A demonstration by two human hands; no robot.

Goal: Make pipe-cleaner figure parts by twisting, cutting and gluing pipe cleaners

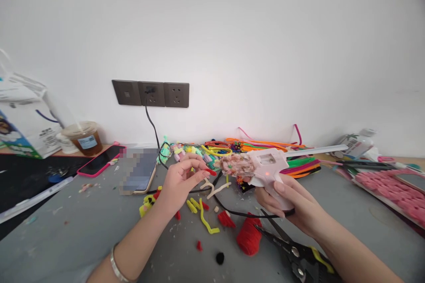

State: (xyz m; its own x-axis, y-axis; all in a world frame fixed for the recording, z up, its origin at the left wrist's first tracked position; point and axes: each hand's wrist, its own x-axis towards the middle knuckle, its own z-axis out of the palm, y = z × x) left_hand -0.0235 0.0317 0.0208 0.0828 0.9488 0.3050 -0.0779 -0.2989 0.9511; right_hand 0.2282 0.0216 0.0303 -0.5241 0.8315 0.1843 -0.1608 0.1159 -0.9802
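Note:
My right hand (282, 196) is wrapped round the handle of a pale pink hot glue gun (265, 168), whose small light glows orange. Dried, lumpy glue coats its front end, and a long glue stick (317, 150) juts from the back. Close to the nozzle, my left hand (184, 181) pinches a small red piece (210, 171) between thumb and fingers; it looks like cut pipe cleaner. Beneath the hands lie a cream forked piece (212, 189), yellow pipe cleaner pieces (206, 219), a red fuzzy roll (249, 235) and a black pompom (219, 258).
Black-handled pliers (295, 252) lie under my right forearm. The gun's black cord (239, 214) crosses the mat. Coloured pipe cleaners (265, 145) lie along the wall. A phone (141, 170), a pink-cased phone (101, 160) and a drink cup (84, 137) stand left; a pink keyboard (392, 192) right.

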